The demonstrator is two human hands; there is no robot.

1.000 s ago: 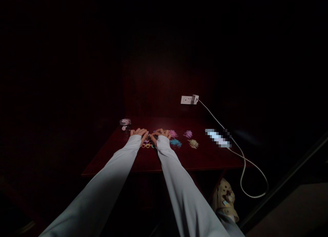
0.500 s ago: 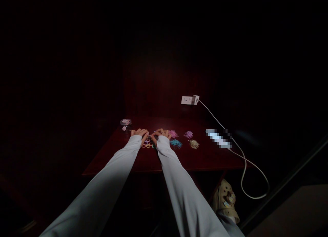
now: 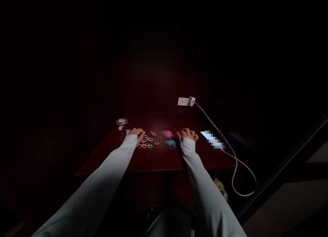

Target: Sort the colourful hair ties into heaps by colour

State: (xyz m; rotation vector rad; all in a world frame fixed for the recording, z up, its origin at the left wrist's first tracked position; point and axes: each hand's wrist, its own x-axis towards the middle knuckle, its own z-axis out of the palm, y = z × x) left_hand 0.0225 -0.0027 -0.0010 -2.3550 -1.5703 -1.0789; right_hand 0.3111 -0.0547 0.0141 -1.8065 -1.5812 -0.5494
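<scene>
My left hand (image 3: 135, 132) rests over the left edge of a cluster of colourful small hair ties (image 3: 146, 140), palm down and loosely open, its fingers stretched toward them. A green hair tie (image 3: 156, 143) lies apart on the right of the cluster. My right hand (image 3: 188, 134) is spread palm down where a purple heap lay, fingers apart and bent to the tabletop. Its fingertips are partly hidden, and I see nothing held. Left of it are a pink heap (image 3: 167, 134) and a blue heap (image 3: 170, 143) of thin elastic bands.
A clear round container (image 3: 122, 122) with pink pieces stands at the left of the dark red table (image 3: 153, 163). At right lies a lit, blurred-out device (image 3: 212, 140) with a white cable (image 3: 234, 156) running to a wall outlet (image 3: 186, 101). A beige clog (image 3: 220, 188) shows below.
My hands have parted. The right one moved right, from beside the hair ties to the purple heap, now covering it and the yellowish one. The left stays near the hair ties. The view shifted slightly.
</scene>
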